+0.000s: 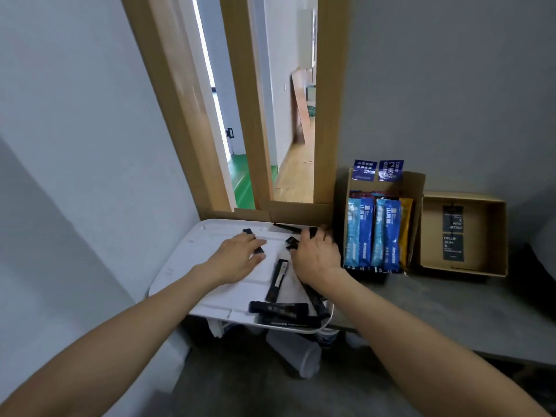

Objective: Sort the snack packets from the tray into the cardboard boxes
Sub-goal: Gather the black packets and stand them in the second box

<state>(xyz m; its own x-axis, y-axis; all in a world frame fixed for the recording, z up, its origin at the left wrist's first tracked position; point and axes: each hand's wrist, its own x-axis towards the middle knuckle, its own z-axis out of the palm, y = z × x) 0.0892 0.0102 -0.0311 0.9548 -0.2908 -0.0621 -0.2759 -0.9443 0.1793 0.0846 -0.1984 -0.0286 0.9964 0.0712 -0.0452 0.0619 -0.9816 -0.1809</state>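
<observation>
Slim black stick packets point(278, 279), glossy foil w/ small pale print, are scattered over a white rounded-corner plastic tray point(195, 248). Several are piled at its near right corner. The tray is set in the corner, left of the boxes. The left hand point(237, 257) is laid flat, fingers straight, on one packet. The right hand point(316, 257) is curled round a few packets at the tray's far right.

Just right of that hand, an upright brown cardboard box point(416, 182) is packed w/ blue, light-blue & yellow stick sachets point(376, 233). Beside it, a shallow open cardboard box point(487, 236) is seen w/ two flat black square sachets point(452, 248) inside. Both boxes are carried by a matte grey surface point(451, 311). A wooden door frame point(249, 130) is seen behind the tray. Below the tray, a translucent plastic bottle point(298, 353) is seen lying on its side.
</observation>
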